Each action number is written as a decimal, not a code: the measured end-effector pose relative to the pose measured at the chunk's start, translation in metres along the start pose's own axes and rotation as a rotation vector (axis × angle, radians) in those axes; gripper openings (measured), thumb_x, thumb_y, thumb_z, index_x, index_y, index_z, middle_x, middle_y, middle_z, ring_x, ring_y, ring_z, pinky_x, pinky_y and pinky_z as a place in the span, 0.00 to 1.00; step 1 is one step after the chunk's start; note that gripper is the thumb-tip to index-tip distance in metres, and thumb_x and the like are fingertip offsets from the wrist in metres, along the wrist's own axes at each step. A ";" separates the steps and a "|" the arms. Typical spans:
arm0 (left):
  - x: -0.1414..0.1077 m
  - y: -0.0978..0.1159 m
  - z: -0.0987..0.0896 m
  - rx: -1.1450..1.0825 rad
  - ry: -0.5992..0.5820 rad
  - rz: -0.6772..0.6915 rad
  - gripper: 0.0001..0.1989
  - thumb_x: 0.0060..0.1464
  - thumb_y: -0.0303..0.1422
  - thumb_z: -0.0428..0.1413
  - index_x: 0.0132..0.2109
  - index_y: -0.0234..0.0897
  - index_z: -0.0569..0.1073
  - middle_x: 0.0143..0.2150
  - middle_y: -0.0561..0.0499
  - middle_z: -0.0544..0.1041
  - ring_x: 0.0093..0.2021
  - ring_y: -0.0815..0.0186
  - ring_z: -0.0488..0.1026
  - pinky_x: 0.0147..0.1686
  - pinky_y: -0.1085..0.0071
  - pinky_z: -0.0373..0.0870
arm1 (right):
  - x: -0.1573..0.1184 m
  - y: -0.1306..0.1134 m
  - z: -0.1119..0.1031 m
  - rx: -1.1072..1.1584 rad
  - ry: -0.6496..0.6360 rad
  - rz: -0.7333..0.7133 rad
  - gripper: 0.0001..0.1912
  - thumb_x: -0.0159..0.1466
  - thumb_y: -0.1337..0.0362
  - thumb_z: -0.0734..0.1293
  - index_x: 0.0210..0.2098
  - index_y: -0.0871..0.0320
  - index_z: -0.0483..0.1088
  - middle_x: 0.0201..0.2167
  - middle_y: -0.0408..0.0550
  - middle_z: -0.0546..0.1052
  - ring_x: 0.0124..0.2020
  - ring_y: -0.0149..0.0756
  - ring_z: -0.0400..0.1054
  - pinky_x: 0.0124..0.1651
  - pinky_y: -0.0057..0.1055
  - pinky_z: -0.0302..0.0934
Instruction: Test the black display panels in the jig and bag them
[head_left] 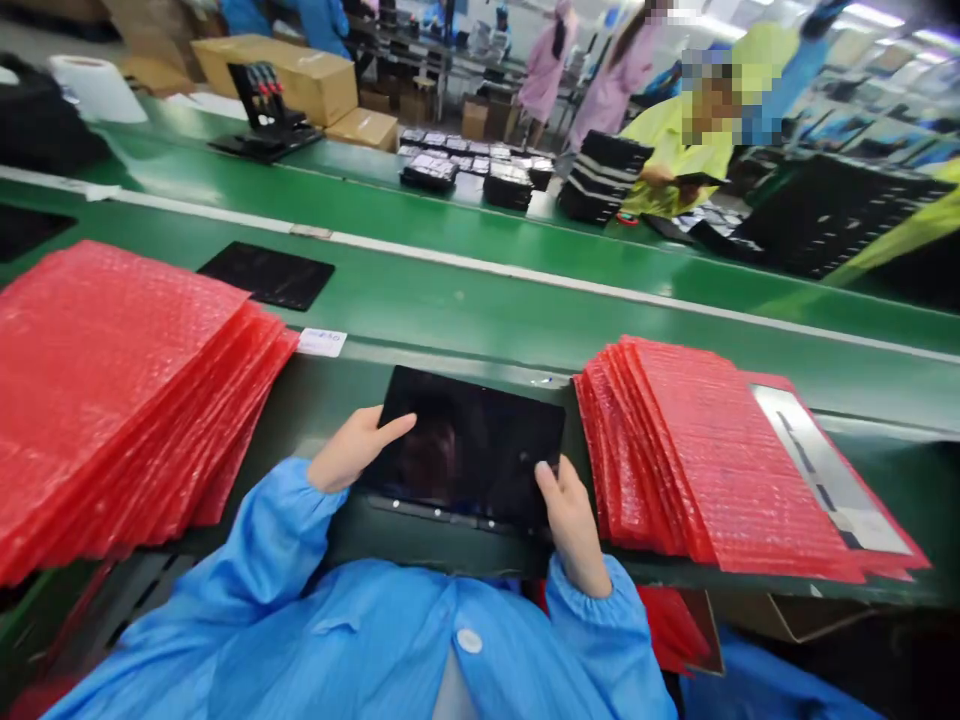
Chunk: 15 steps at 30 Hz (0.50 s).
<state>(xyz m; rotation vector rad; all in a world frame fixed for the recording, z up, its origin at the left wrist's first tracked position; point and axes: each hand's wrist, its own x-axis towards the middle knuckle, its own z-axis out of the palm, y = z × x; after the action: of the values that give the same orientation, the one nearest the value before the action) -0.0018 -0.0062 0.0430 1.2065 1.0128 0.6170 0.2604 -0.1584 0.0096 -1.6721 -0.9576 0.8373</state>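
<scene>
Between my two hands I hold a black screen panel (469,450), its glossy face turned up toward me and a strip with small pale dots along its near edge. My left hand (362,442) grips its left side, thumb on the face. On the right side my right hand (572,510) closes the same way, thumb over the lower right corner. The other fingers are hidden under the panel. To the left lies a tall pile of red bubble-wrap bags (112,380). At right sits another pile of red bubble bags (675,450) with a silver-backed panel (829,470) on top.
Beyond the workbench runs a green conveyor belt (450,305) carrying a dark panel (268,275). A white label (322,343) lies by the left pile. Across the belt are a black stand (262,110), cardboard boxes (292,80), stacked black parts (604,175) and a co-worker in yellow (675,140).
</scene>
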 end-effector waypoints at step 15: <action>0.022 -0.048 -0.002 0.487 0.127 0.331 0.21 0.51 0.38 0.60 0.52 0.35 0.74 0.42 0.48 0.71 0.29 0.68 0.66 0.37 0.67 0.68 | 0.001 0.031 -0.007 -0.401 0.166 0.005 0.47 0.58 0.41 0.66 0.66 0.66 0.55 0.55 0.63 0.71 0.54 0.51 0.68 0.58 0.43 0.58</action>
<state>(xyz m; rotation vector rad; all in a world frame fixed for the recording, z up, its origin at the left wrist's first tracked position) 0.0004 -0.0003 -0.0091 1.8066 1.1165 0.7349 0.2732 -0.1666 -0.0186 -2.0499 -1.0522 0.5193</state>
